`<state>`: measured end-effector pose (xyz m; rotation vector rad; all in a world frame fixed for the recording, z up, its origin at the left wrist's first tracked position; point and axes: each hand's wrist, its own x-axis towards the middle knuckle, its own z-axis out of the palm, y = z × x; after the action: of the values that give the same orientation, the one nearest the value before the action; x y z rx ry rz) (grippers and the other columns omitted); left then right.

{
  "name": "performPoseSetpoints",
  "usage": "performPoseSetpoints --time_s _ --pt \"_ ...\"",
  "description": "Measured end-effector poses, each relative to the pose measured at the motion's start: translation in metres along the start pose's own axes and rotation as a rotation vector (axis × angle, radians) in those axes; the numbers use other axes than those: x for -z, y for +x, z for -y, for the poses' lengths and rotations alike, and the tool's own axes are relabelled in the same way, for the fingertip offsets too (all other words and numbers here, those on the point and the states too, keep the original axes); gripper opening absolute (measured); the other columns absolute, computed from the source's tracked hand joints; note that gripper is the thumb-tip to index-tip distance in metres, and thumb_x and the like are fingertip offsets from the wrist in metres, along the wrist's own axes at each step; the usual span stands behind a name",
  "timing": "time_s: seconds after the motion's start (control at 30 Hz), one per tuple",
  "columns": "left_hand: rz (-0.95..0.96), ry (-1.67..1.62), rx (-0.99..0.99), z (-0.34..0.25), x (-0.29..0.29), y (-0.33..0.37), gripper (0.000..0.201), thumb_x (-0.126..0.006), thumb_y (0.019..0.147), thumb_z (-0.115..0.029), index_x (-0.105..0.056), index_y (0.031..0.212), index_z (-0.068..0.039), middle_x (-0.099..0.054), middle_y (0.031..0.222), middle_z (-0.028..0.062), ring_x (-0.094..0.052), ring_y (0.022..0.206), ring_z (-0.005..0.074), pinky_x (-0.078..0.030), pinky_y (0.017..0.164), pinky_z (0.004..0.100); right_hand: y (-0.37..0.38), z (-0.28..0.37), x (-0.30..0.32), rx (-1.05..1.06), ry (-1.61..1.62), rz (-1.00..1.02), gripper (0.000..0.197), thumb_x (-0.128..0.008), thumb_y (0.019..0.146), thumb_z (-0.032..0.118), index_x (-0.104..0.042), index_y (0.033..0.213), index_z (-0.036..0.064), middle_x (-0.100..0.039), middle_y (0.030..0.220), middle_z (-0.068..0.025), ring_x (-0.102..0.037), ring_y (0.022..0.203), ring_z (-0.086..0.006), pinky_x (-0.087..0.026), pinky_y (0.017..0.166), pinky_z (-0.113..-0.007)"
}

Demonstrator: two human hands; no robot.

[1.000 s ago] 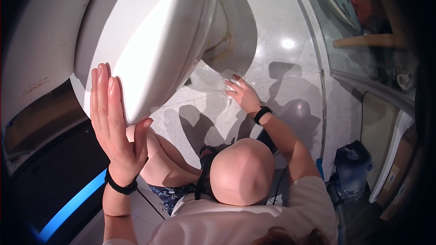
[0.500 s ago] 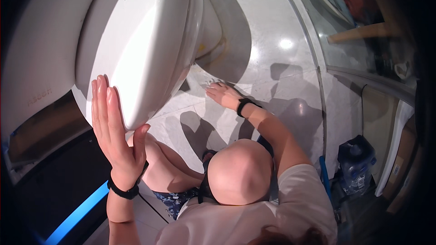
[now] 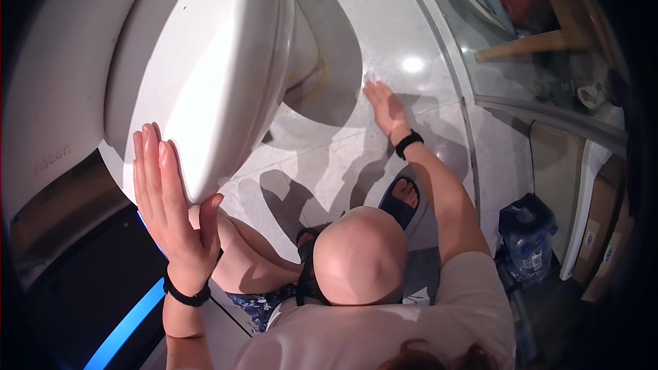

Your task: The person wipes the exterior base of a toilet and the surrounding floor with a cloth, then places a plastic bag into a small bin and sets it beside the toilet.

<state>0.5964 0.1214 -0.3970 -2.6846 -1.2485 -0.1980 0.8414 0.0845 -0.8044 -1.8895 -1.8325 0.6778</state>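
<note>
White toilet at upper left; left hand flat along its near end, right hand apart, over floor, contact unclear. Hands well separated, fingers extended. Toilet's visible long axis steep; narrow end points down-left.

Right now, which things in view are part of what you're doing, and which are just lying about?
In use:
- white toilet, with the left fingers flat against its edge
- pale tiled floor, with the right fingers extended over it; contact is unclear

Just lying about:
- dark blue container
- cardboard boxes
- brown bar
</note>
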Motion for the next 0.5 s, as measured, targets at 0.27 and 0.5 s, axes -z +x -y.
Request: performPoseSetpoints --time_s 0.27,0.5 --pt "0.011 -0.016 0.0 -0.001 -0.001 0.0 0.057 -0.054 0.09 -0.026 -0.037 0.136 0.003 -0.039 0.139 0.0258 -0.035 0.131 0.0428 -0.029 0.105 0.0507 -0.095 -0.013 0.046 0.227 -0.265 0.381 0.035 -0.049 0.077 0.005 -0.06 0.109 0.0121 -0.055 0.119 -0.0046 -0.05 0.11 -0.025 -0.046 0.089 -0.032" --pt "0.01 -0.043 -0.008 -0.007 0.002 0.004 0.061 -0.054 0.089 -0.024 -0.033 0.139 0.003 -0.035 0.142 0.0255 -0.031 0.133 0.0436 -0.026 0.106 0.0507 -0.07 -0.062 0.07 -0.152 -0.296 -0.184 0.02 -0.049 0.08 0.003 -0.057 0.098 0.0099 -0.052 0.106 -0.0055 -0.049 0.099 -0.0272 -0.046 0.082 -0.036"
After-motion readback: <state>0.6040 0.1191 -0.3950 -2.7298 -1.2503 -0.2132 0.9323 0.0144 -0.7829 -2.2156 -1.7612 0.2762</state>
